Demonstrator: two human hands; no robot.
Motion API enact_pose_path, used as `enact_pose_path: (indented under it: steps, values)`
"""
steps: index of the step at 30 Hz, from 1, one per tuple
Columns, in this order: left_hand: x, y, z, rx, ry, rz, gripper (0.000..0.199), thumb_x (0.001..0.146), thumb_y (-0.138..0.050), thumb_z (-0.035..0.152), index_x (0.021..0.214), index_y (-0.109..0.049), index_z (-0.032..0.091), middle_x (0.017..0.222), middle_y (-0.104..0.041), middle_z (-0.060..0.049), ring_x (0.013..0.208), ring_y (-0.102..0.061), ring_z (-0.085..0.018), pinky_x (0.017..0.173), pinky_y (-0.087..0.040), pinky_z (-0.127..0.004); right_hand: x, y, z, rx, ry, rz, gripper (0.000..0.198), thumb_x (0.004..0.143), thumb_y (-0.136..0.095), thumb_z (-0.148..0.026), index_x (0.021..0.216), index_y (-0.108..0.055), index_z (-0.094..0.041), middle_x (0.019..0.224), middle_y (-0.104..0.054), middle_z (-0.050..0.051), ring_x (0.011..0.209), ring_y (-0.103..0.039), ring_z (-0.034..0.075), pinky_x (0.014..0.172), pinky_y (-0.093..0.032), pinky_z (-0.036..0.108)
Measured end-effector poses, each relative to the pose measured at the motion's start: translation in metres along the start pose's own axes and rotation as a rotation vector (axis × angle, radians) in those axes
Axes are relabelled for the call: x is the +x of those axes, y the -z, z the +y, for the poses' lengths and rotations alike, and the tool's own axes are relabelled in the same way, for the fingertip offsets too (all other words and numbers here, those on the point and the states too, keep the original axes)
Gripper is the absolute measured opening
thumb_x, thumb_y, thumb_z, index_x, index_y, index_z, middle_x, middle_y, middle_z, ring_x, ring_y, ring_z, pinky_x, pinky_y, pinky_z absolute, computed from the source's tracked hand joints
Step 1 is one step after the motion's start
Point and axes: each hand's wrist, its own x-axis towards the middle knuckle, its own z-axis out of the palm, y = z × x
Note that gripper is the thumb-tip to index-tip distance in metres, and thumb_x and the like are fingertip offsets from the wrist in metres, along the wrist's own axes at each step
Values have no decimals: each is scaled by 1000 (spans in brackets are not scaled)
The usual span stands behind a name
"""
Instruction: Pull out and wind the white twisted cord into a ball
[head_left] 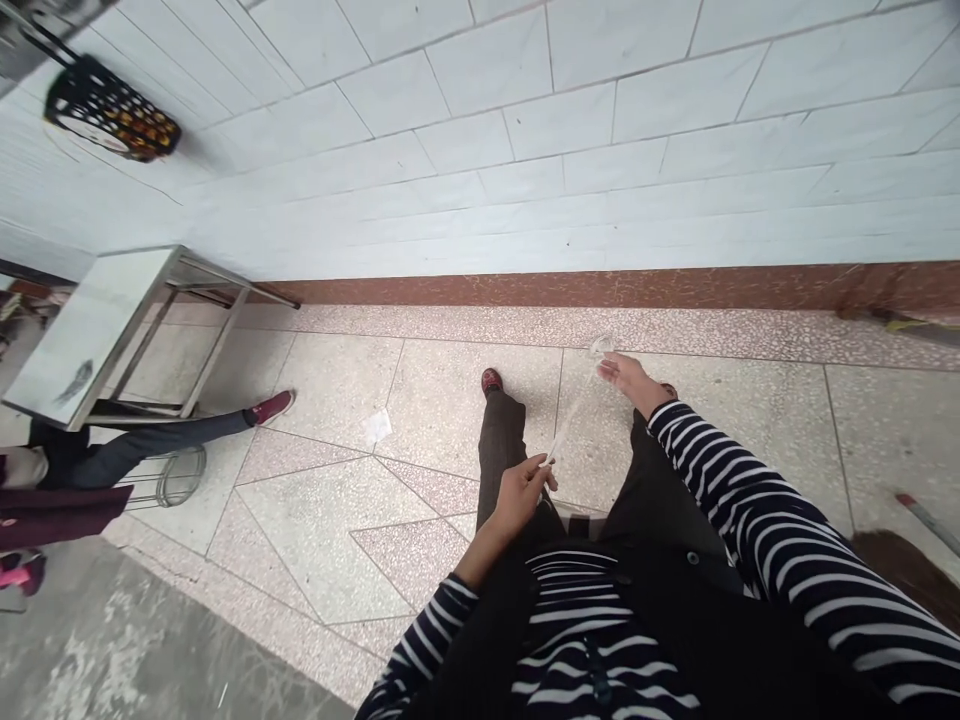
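A thin, whitish, see-through strip (571, 418) runs slantwise between my two hands, in front of my legs. My left hand (519, 495) pinches its lower end between thumb and fingers. Higher up and to the right, my right hand (628, 380) is closed on the upper part of the strip. A pale, see-through loop or bundle (601, 345) sticks out beyond the right fingertips; whether it is a roll or loose coils I cannot tell.
A metal-framed table (112, 300) stands by the tiled wall (487, 180) at left, beside a seated person's leg (180, 440) and a wire stool (180, 475). A black basket (112, 110) hangs on the wall. White paper (377, 427) lies on the floor; a broom-like brown thing (907, 570) is at right.
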Motion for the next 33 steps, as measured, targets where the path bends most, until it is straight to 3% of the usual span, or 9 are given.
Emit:
enact_pose_path:
  steps: [3,5,8,10,15,20,24,28,33]
  values:
    - [21,-15,-10,14,-9,-22,40,102,-51,40,90,-81,16,81,-81,-5,69,-63,-16,78,-51,-27,-27,11,40,4,-23,-53,27,107,-74,-33,126,-71,-15,119,-74,8,97,-74,19,83,-66,35]
    - [36,-24,-15,20,-21,-40,38,101,-52,38,87,-80,16,79,-80,-5,72,-64,-17,81,-52,-28,-48,22,71,13,-18,-67,10,99,-78,-15,106,-71,-13,92,-74,5,76,-71,14,67,-61,25]
    - [54,-38,-18,-81,-15,-68,33,98,-55,37,94,-79,16,77,-80,-4,79,-69,-18,89,-54,-29,-76,44,111,45,18,-67,21,87,-80,-2,93,-69,-18,74,-69,-2,63,-67,11,57,-53,17]
    - [60,-49,-16,-176,1,-100,33,97,-59,41,98,-79,15,75,-80,-4,78,-70,-18,91,-56,-31,-90,59,126,57,-1,-93,23,86,-79,-2,87,-66,-20,72,-70,-2,61,-69,12,59,-55,18]
    - [51,-71,-7,-457,18,-182,43,89,-76,57,96,-78,14,72,-78,-5,76,-72,-18,92,-59,-33,-105,84,124,63,-96,-248,18,102,-66,-20,84,-67,-20,73,-75,6,67,-75,18,73,-65,29]
    - [36,-67,10,-731,-30,-165,54,79,-89,64,95,-76,13,72,-77,-5,75,-75,-19,89,-62,-34,-123,88,124,31,-66,-360,19,108,-63,-34,96,-72,-21,89,-81,8,81,-79,19,86,-65,31]
    - [39,-57,29,-855,-40,-111,52,81,-89,60,103,-76,14,77,-78,-5,76,-77,-21,80,-60,-33,-153,86,148,-61,-22,-509,18,99,-75,-33,111,-80,-22,108,-85,9,99,-80,22,93,-62,33]
    - [48,-55,43,-923,-34,-32,38,91,-85,49,101,-74,15,76,-76,-4,83,-80,-21,100,-60,-38,-178,87,161,-177,132,-673,43,84,-89,-54,112,-83,-22,103,-84,9,101,-79,26,104,-58,41]
    - [52,-61,42,-850,-72,19,29,101,-75,42,109,-76,15,86,-81,-6,93,-81,-21,109,-57,-41,-186,97,155,-270,305,-574,53,64,-99,-50,105,-81,-22,96,-80,4,90,-73,22,102,-58,43]
